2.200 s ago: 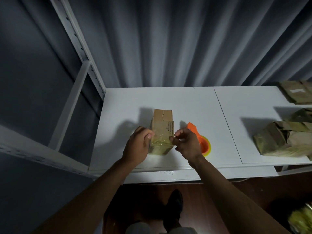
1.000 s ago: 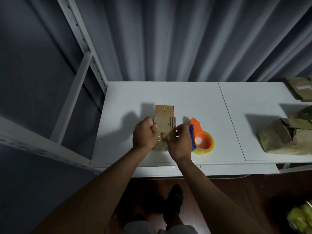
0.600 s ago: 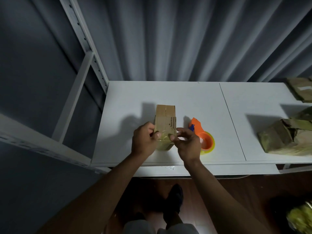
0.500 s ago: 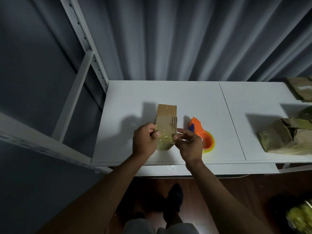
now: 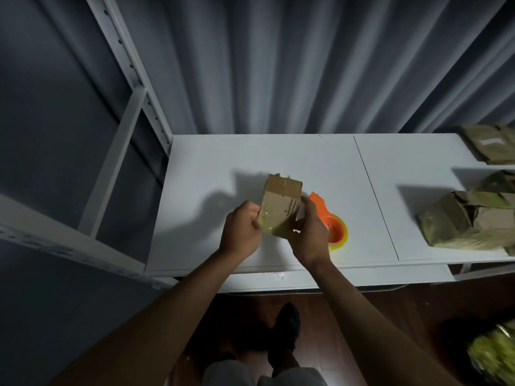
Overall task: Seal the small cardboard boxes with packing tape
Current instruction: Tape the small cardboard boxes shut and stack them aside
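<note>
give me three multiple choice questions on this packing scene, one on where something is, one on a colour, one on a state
1. Where does the tape dispenser lie?
A. on the white table, just right of the held box
B. on the floor
C. on top of the box

2. What colour is the dispenser's body?
A. green
B. orange
C. black

3. How is the small cardboard box held?
A. lying flat and untouched
B. by one hand only
C. tilted, gripped between both hands

Answers:
1. A: it rests on the table, partly behind the right hand.
2. B: its frame and hub show orange, with a yellowish roll around the hub.
3. C: the left hand and the right hand clasp opposite sides, and the box leans.
</note>
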